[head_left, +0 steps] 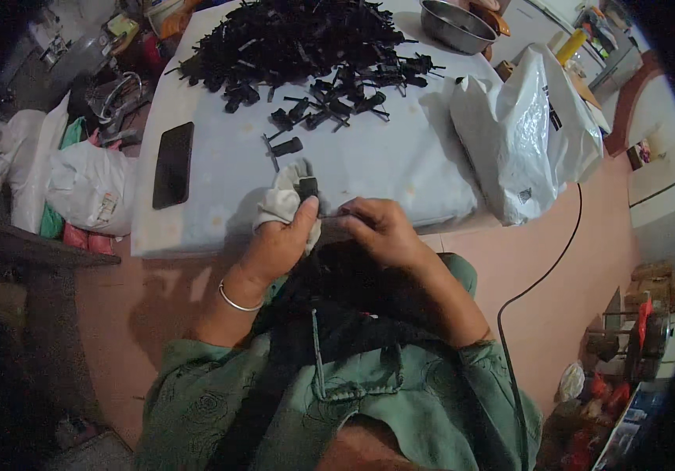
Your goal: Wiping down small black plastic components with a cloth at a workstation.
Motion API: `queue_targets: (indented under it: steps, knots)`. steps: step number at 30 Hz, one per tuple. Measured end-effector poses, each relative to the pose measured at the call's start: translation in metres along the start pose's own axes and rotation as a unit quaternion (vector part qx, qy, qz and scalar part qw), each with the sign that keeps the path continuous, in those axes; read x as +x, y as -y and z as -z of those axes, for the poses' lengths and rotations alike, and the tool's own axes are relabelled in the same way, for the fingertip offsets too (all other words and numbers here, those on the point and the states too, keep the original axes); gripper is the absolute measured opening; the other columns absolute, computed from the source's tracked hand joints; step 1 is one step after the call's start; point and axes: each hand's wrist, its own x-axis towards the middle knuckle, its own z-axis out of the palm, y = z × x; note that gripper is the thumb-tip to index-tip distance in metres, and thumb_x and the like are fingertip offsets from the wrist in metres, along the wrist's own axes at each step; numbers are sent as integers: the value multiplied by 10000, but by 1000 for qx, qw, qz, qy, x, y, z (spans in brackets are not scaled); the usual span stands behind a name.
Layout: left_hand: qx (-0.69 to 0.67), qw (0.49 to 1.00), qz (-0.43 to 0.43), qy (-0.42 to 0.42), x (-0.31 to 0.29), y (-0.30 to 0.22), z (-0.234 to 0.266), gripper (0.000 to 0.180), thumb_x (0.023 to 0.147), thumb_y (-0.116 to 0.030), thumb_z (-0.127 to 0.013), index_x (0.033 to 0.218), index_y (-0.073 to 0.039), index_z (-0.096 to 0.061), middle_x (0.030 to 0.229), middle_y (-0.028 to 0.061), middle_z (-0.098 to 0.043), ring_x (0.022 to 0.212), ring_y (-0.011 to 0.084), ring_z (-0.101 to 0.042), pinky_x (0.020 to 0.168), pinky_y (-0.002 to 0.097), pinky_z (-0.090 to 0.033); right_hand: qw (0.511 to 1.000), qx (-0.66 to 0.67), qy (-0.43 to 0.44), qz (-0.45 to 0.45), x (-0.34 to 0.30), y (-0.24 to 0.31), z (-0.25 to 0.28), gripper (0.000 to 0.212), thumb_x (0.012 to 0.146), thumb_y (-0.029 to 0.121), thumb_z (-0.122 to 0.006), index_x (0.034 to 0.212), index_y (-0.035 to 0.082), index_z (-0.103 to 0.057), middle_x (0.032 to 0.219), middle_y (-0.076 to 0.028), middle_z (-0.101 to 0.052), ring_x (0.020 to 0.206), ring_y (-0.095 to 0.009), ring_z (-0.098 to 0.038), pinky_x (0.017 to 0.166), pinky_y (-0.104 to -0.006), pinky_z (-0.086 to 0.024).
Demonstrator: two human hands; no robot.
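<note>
Head view, hands (329, 224) holding black part (307, 187), steel bowl (455, 25), white bag (522, 137)

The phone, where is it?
The black phone lies flat on the left side of the white table, left of the cloth-wrapped left hand, below the pile of black parts.

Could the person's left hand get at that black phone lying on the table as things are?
Probably yes. The phone lies flat near the table's left edge, on the same side as the left hand, with bare tabletop between them. But that hand holds a white cloth and a small black part.
</note>
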Motion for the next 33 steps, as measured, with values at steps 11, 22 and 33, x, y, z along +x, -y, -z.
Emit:
queue_targets:
  steps: [11,22,33]
  knots:
    - [212,970,-113,39,2,16,8,326,847,-101,-443,1160,-8,-439,789,48,-525,699,110,-501,628,251,-427,992,59,-7,111,-8,22,0,107,805,110,-577,815,3,-578,657,-62,-530,576,-98,-463,523,-258,-393]
    - [118,988,-86,55,-7,24,5,252,825,-39,-446,1073,-12,-479,849,25,-533,761,130,-510,652,259,-429,995,-30,-69,70,2,29,-9,223,862,159,-519,720,-13,-516,622,-31,-512,583,-77,-412,527,-244,-373]
    - [516,813,-191,191,-2,3,-5,252,794,-198,-528,963,-12,-519,917,228,-534,775,367,-547,634,434,-434,997,71,-1,-29,-6,5,-7,276,910,229,-440,751,12,-503,581,25,-429,582,-37,-367,510,-234,-349]
